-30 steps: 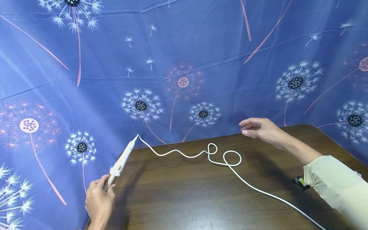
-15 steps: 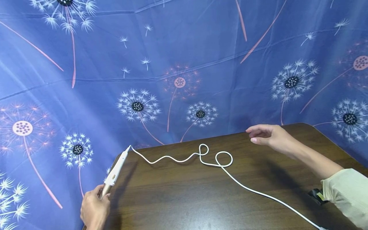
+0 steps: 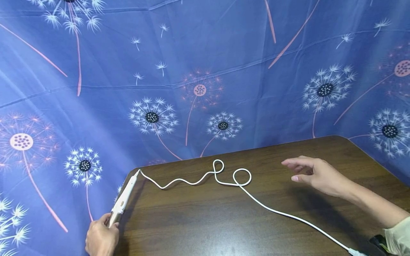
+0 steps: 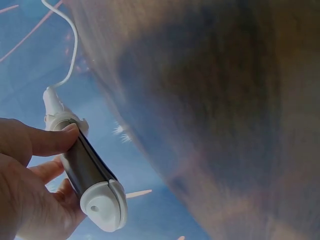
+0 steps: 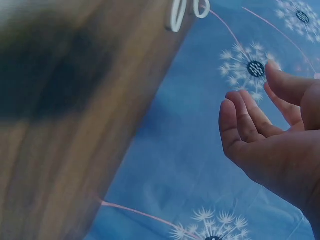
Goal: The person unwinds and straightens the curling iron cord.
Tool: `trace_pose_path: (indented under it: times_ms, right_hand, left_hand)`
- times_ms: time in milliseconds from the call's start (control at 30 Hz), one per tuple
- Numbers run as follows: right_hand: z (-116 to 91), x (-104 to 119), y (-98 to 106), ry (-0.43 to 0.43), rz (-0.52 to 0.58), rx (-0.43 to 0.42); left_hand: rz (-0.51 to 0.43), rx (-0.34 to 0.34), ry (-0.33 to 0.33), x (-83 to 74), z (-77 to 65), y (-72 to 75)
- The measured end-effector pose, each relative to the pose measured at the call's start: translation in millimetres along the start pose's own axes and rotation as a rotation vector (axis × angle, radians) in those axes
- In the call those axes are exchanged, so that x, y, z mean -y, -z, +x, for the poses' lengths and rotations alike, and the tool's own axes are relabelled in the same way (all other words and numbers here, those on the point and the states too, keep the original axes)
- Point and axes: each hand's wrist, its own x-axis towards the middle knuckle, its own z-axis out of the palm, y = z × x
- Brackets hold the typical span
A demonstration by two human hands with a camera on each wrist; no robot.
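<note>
A curling iron [image 3: 125,195] with a white handle and a gold-brown barrel slants up at the table's left edge. My left hand [image 3: 101,236] grips it by the barrel. In the left wrist view, thumb and fingers close round the dark barrel [image 4: 87,167], whose white end cap [image 4: 104,206] points toward the camera. A white cord [image 3: 272,209] runs from the handle's tip across the tabletop, with two loops near the back edge. My right hand [image 3: 323,177] hovers over the right side of the table, fingers loosely bent, holding nothing; the right wrist view shows its palm bare.
The brown wooden table [image 3: 198,217] has a rounded back edge. Close behind it hangs a blue cloth [image 3: 250,85] with dandelion prints. A white cord end [image 3: 355,252] lies at the front right, near a black strap piece [image 3: 379,243] by the right sleeve [image 3: 398,234].
My left hand has lowered the curling iron slightly down and left. The right hand has moved right and toward me, away from the back edge. The head view has shifted a little.
</note>
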Motion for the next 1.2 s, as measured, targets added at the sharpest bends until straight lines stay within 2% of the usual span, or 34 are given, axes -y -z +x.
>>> trace_pose_path:
  times_ms: [133,267,600,867,1200]
  right_hand:
    - [-17.3,1.7,-6.1,-0.006,-0.075,0.005]
    - [-28.7,3.9,-12.4,-0.016,-0.088,0.026]
    - [-40.3,6.7,-17.2,-0.018,-0.122,0.026]
    - [-52.1,10.7,-22.2,0.037,-0.146,0.034]
    - [-66.7,10.2,-33.1,0.078,-0.130,0.118]
  left_hand:
    - [0.006,0.018,0.015,2.7,-0.2,-1.2]
    - [0.011,0.023,0.025,4.7,0.0,-1.7]
    - [0.016,0.024,0.036,14.8,4.8,-3.0]
    - [0.040,0.012,0.003,21.1,7.7,-3.0]
    - [0.054,0.060,0.019,24.1,9.0,-4.0]
